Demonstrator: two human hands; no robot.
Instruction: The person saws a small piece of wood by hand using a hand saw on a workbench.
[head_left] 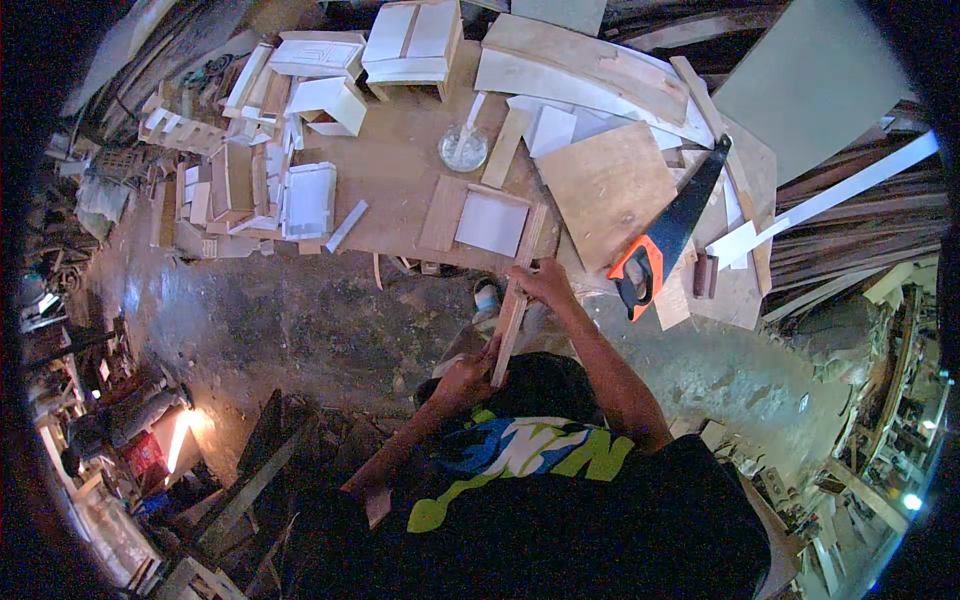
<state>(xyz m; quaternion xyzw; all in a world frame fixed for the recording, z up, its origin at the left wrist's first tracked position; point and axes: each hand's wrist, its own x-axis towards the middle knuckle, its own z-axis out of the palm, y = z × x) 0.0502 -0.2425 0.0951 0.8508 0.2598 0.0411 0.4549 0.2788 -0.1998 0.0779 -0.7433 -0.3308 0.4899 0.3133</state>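
My right hand (540, 283) grips a narrow wooden strip (512, 325) near the front edge of the worktable (370, 145). My left hand (464, 374) holds the same strip lower down, over my lap. The strip slants up toward a plywood piece with a white panel (491, 216). To the right of my hands lies a hand saw (683, 205) with an orange and black handle. Beside it rests a square plywood sheet (605, 185). A clear tub of pale paste (462, 150) with a stick in it stands farther back on the table.
Small wooden boxes (410, 45) and white offcuts (308, 200) crowd the back and left of the table. A long white strip (840, 185) juts out at the right, near stacked boards (820, 80). Scrap wood (250, 480) lies around the concrete floor (280, 320).
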